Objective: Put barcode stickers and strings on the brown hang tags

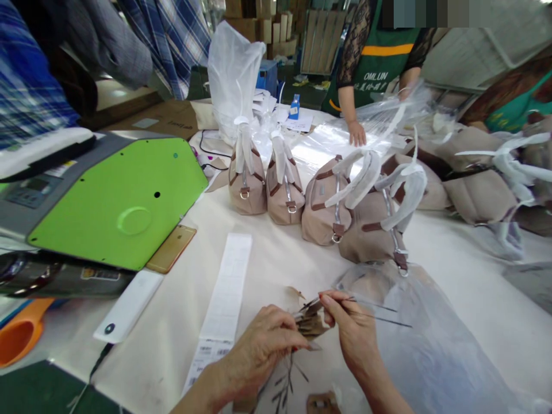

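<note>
Low in the middle of the view, my left hand is closed around a small bunch of brown tags. Its thumb and fingers pinch their near edge. My right hand pinches dark thin strings at the top of the bunch, and loose string ends stick out to its right. More dark strings lie on the table below. A brown cut-out piece rests at the bottom edge. Left of my hands runs a strip of white labels. A clear plastic bag spreads to the right.
Several beige handbags with wrapped handles stand across the table, more piled at right. A green-topped machine, gold phone, white power bank and orange-handled scissors are at left. Opposite, a co-worker's hand touches plastic.
</note>
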Demonstrator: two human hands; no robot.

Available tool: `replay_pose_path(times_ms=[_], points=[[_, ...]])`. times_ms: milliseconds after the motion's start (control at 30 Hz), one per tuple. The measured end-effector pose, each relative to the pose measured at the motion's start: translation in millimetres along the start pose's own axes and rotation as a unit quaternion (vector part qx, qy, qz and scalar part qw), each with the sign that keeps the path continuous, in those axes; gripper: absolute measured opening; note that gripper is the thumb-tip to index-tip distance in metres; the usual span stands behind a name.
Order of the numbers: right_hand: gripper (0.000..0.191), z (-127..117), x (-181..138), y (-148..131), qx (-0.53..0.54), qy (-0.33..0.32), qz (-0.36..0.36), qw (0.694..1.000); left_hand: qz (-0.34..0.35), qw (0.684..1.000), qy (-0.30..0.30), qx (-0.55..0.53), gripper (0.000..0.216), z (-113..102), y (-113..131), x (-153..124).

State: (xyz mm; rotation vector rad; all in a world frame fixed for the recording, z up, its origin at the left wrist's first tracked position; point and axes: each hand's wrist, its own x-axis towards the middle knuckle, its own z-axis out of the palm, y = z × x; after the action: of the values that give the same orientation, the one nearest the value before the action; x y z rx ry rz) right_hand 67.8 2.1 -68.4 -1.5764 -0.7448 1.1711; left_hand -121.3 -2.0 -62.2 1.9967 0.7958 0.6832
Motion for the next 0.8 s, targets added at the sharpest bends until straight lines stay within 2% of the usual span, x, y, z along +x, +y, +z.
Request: replay_pose_path(times_ms=[167,300,467,667,800], points=[[0.03,3,-8,-3,-0.025,-0.09,-0.002,0.996,-0.069,0.986,0.072,-0.131,0.031,-6,-3,3],[0.026,2,-14,-2,-0.033,-0.128,-0.005,0.991,-0.152,0.966,0.11,-0.179,0.03,-11,-4,5],[0.023,0,-19,-1,-0.032,-0.176,-0.01,0.984,-0.233,0.928,0.152,-0.248,0.029,-5,-8,7],[0.022,-2,-25,3,-0.07,-0.26,-0.009,0.963,-0.29,0.888,0.224,-0.278,0.032,-7,-3,16],[0.024,-5,-27,8,-0.084,-0.266,-0.017,0.96,-0.3,0.875,0.261,-0.275,0.031,-12,-4,20]])
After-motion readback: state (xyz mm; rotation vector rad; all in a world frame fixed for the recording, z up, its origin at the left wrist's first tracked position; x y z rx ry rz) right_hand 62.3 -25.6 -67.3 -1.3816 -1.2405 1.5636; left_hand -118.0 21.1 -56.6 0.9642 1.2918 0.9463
